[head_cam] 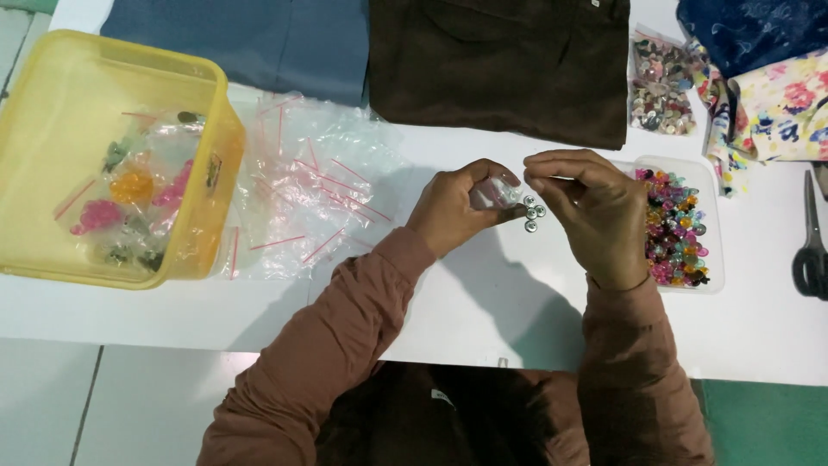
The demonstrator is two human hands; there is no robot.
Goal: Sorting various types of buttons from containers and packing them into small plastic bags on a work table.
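Observation:
My left hand (457,207) and my right hand (586,211) meet above the white table (483,293), both pinching a small clear plastic bag (516,197) with several small silvery buttons (533,212) in its lower part. Brown sleeves cover both forearms. Just right of my right hand sits a clear shallow tray (714,226) full of colourful buttons. To the left of my left hand lies a loose heap of empty clear zip bags with red strips (310,190).
A yellow plastic tub (211,129) at the left holds filled bags of coloured buttons. Folded blue cloth (259,39) and brown cloth (509,60) lie at the back. A bag of pale buttons (660,86), floral fabric (776,108) and scissors (811,242) lie at the right.

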